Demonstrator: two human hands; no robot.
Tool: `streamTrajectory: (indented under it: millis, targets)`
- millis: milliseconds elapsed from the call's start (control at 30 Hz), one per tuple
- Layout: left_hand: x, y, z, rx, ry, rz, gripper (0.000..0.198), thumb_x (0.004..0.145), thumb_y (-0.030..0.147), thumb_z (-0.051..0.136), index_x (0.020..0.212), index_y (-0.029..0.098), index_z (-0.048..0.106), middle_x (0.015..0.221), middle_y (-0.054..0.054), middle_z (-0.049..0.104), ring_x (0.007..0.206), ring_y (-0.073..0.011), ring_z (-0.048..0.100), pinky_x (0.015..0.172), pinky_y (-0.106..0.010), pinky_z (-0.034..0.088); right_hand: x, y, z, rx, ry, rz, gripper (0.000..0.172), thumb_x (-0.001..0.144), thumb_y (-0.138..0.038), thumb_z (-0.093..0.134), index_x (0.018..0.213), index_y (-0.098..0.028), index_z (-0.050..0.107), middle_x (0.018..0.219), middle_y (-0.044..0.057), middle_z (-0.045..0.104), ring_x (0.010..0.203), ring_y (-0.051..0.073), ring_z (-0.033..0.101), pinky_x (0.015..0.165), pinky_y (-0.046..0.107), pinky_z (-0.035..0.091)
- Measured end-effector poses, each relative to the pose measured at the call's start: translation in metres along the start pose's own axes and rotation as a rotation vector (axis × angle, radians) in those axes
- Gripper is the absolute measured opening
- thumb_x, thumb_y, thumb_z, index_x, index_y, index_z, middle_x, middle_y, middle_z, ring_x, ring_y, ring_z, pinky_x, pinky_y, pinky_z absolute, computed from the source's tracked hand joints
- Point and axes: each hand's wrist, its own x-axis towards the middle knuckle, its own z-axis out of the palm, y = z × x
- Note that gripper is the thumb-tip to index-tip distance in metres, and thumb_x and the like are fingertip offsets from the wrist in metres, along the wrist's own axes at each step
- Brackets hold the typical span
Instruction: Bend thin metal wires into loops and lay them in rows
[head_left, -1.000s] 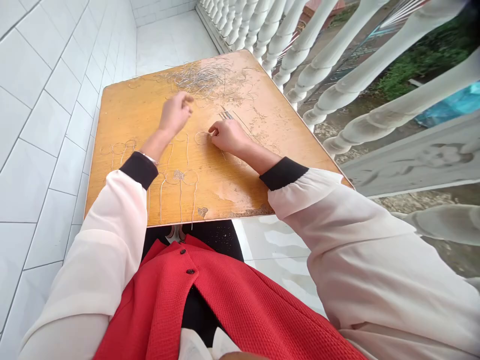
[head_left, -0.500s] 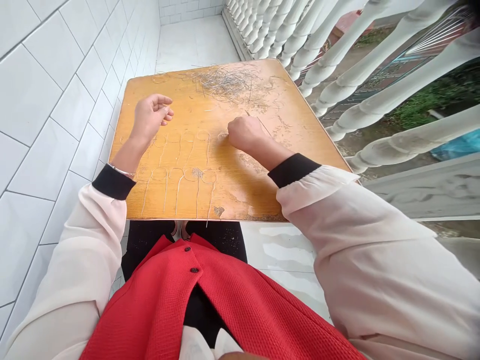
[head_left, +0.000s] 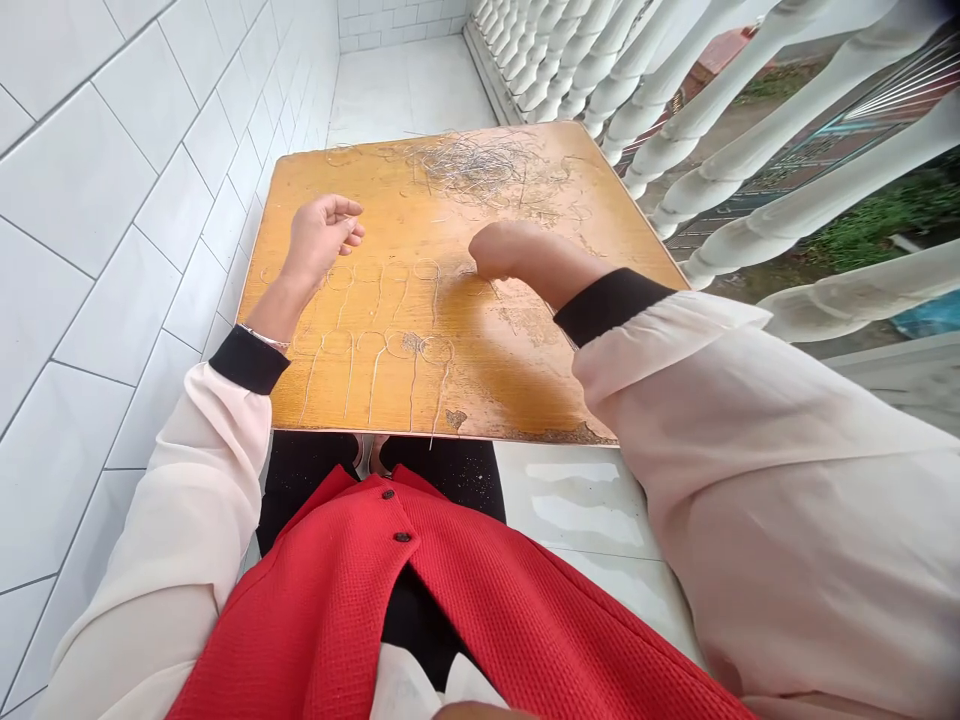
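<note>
A worn wooden table (head_left: pixel 525 380) carries a tangled heap of thin wire pieces (head_left: pixel 472 165) at its far side. Two rows of bent wire loops with long tails (head_left: pixel 382 345) lie near the front left. My left hand (head_left: pixel 319 235) hovers over the upper row, palm turned up, fingers loosely curled and apart, holding nothing I can see. My right hand (head_left: pixel 506 255) is bent down at the wrist at the right end of the upper row, its fingers hidden behind the back of the hand.
A white tiled wall (head_left: pixel 112 200) runs along the left. A white balustrade (head_left: pixel 675 90) stands close to the table's right edge, with the ground outside beyond it. White floor tiles (head_left: pixel 405 90) stretch behind the table. My red garment (head_left: pixel 450 600) fills the foreground.
My left hand drew back from the wire heap to the left and opened. My right wrist bent further down, hiding its fingers; the tool seen beside it earlier is out of sight. The view shifted.
</note>
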Motion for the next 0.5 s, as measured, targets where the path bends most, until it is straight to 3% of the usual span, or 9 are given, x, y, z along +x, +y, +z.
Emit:
streamTrajectory:
  millis: [67,133,300,500]
  targets:
    - [-0.004,-0.002,0.003,-0.007,-0.020,0.008,0.016,0.092,0.011,0.053,0.097,0.017,0.067,0.097,-0.009,0.078,0.086,-0.0145,0.073,0.082,-0.029,0.057,0.001,-0.005,-0.014,-0.177,-0.280,0.050,0.027,0.085,-0.017,0.075,0.058,-0.012,0.071,0.075,0.014,0.075,0.097,0.031,0.073,0.088,0.044,0.053]
    - [-0.007,-0.003,0.007,-0.001,-0.048,-0.018,0.016,0.092,0.009,0.052,0.095,0.017,0.066,0.096,-0.009,0.078,0.084,-0.0130,0.072,0.079,-0.027,0.056,-0.004,-0.010,-0.026,-0.228,-0.413,0.039,0.035,0.090,-0.015,0.067,0.056,-0.011,0.070,0.068,0.013,0.073,0.091,0.024,0.073,0.083,0.037,0.051]
    - [-0.013,-0.003,0.033,-0.019,-0.153,-0.054,0.018,0.090,0.002,0.052,0.091,0.017,0.062,0.086,-0.004,0.074,0.071,-0.0077,0.066,0.066,-0.019,0.050,-0.032,-0.015,-0.040,-0.237,-0.323,0.015,0.029,0.083,-0.010,0.069,0.054,-0.012,0.068,0.063,0.009,0.069,0.078,0.022,0.069,0.074,0.032,0.049]
    - [0.001,-0.002,0.092,0.063,-0.311,-0.063,0.019,0.086,0.003,0.059,0.074,0.017,0.059,0.065,0.000,0.062,0.062,-0.0111,0.060,0.064,-0.024,0.051,-0.052,-0.015,-0.041,-0.186,-0.233,0.042,0.018,0.080,-0.012,0.069,0.065,-0.005,0.072,0.064,0.011,0.068,0.079,0.020,0.065,0.072,0.030,0.046]
